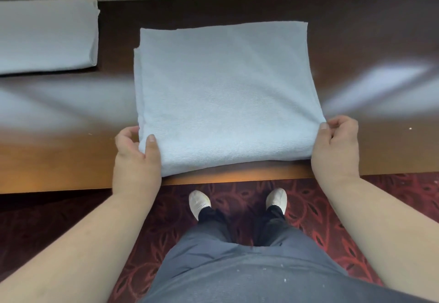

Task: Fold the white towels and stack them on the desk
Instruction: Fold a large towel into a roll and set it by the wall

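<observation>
Dark wood of the desk (356, 41) fills the head view, above patterned red carpet (237, 193). At centre a white towel (225, 93) is laid folded, its near fold at six o'clock by the desk edge. Its corners are pinched by the left hand (135, 155) and right hand (337, 148). At ten o'clock a folded towel (47, 36) is stacked. Corners should probably be carried evenly to twelve o'clock, edges matched.

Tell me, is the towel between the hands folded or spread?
Folded: the towel shows layered edges at its left side and a rounded fold at the near edge.
</observation>
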The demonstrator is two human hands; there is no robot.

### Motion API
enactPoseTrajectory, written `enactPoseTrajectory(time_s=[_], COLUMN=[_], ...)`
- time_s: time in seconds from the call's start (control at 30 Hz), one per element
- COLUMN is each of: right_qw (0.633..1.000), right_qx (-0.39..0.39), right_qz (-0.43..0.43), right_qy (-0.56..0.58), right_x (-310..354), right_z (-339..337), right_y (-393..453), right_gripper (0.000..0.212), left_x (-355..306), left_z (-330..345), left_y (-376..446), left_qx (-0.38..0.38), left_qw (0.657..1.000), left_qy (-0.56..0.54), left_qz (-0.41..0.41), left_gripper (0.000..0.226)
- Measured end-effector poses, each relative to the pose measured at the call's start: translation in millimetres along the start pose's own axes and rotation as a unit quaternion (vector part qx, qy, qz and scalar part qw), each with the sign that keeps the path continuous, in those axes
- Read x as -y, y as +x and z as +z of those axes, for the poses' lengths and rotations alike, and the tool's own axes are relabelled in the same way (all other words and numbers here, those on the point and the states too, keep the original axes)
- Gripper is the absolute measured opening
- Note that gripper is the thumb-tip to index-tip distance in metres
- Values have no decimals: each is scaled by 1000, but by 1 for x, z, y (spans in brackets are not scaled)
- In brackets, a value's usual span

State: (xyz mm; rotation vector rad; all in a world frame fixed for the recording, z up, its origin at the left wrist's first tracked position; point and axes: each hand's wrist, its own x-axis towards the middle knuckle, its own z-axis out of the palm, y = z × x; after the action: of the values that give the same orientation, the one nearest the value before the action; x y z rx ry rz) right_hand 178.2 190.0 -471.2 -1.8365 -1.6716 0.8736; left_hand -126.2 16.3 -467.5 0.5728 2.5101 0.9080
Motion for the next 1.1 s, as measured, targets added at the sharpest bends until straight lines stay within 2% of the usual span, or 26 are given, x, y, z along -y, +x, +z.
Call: enactPoseTrajectory(time_s=[0.2,0.33,0.43,0.53,0.67,0.83,0.97,1.03,1.1], right_qw=[1000,997,997,993,991,988,984,981,971], right_qx=[-2,52,59,85,113,89,95,87,67], right_qz=[-17,-8,29,54,14,-45,-62,-82,-142], right_qy=[-2,-54,-44,-54,-74,-119,-136,-154,-180], right_x=[0,8,24,38,56,49,53,65,86], right_z=[-4,-10,-15,-7,20,36,35,35,43], right_y=[2,10,29,59,89,89,88,90,87], right_gripper=[9,14,27,29,42,46,46,47,49], left_x=[5,3,-3,-15,-34,-29,-36,-48,-71], left_z=[-5,-8,-11,-15,-12,-9,-13,-15,-8], left_y=[-2,-6,-5,20,59,36,32,37,44], left_qx=[48,75,85,67,52,17,30,16,-9], left_qw=[999,997,996,997,998,1000,999,992,970], left_qy=[-14,-9,-3,-19,-12,-6,29,117,166], left_qz=[20,18,-3,-23,-43,0,-18,39,178], left_gripper=[32,38,43,33,32,17,25,40,49])
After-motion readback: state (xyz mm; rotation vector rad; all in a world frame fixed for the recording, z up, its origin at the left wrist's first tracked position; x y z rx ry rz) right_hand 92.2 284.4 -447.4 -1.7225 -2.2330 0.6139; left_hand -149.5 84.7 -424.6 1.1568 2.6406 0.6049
